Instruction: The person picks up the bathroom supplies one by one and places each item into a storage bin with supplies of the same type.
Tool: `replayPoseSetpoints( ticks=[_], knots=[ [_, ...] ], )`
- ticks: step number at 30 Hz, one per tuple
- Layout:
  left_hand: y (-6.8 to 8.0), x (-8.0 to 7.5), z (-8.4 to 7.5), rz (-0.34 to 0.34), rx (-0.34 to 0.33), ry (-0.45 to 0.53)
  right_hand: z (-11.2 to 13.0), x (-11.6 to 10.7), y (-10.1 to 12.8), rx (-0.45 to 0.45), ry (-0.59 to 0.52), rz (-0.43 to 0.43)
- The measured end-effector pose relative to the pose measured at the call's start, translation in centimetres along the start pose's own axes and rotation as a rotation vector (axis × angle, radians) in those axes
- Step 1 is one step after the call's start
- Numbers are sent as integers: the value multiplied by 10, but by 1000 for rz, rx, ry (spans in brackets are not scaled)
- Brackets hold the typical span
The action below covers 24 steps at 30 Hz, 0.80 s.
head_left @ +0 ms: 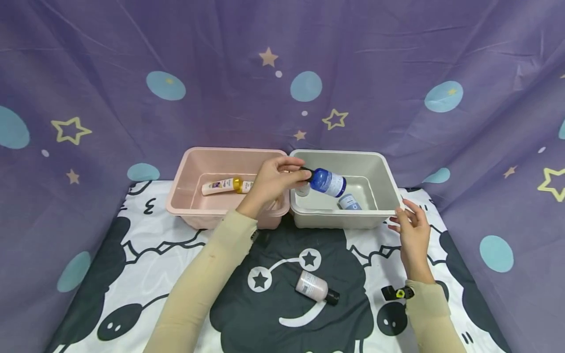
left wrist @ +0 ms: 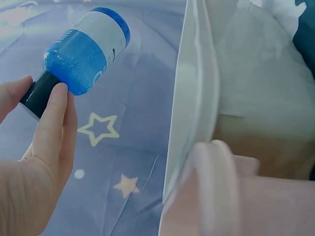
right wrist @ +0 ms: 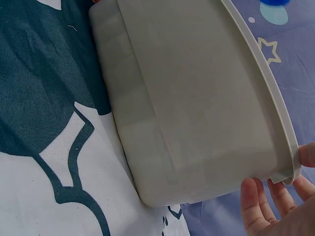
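Observation:
Held by its black cap between thumb and fingers of my left hand (head_left: 271,181), a blue bottle (head_left: 328,182) with a white label hangs tilted over the left part of the grey bin (head_left: 379,184). My right hand (head_left: 413,230) grips that bin's front right corner; in the right wrist view the thumb lies at the rim and the fingers (right wrist: 251,196) against the outside below it. Inside the bin lie a small blue-and-white container (head_left: 349,202) and a pale item (head_left: 302,189), partly hidden by the left hand.
A pink bin (head_left: 187,189) adjoins the grey one on the left, with a white tube (head_left: 218,187) and a yellow-capped item in it, partly behind the left hand. A pale pink bottle (head_left: 312,286) with a black cap lies on the patterned cloth in front. A purple curtain (head_left: 229,98) hangs behind.

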<state>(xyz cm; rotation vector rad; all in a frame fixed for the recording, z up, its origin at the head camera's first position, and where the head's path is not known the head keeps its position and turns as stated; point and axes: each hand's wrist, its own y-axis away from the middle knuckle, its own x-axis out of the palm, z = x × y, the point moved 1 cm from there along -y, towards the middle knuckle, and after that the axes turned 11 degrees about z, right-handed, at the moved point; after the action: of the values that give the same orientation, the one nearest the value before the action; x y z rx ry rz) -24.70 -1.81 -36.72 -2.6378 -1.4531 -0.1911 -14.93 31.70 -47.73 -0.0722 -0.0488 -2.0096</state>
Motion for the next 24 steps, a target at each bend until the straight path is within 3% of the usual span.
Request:
replayPoseSetpoints(
  ticks=[7, 15, 19, 24],
  knots=[
    [-50, 10, -3, 21, -62, -18, -1, -1, -2, 1, 4, 1],
    [-104, 23, 8, -28, -91, -36, -1, -3, -5, -14, 11, -13],
    [-119, 25, 18, -52, -120, -101, -2, -3, -5, -12, 12, -10],
    [-124, 26, 30, -77, -164, -267, -3, -4, -4, -17, 26, 1]
  ],
)
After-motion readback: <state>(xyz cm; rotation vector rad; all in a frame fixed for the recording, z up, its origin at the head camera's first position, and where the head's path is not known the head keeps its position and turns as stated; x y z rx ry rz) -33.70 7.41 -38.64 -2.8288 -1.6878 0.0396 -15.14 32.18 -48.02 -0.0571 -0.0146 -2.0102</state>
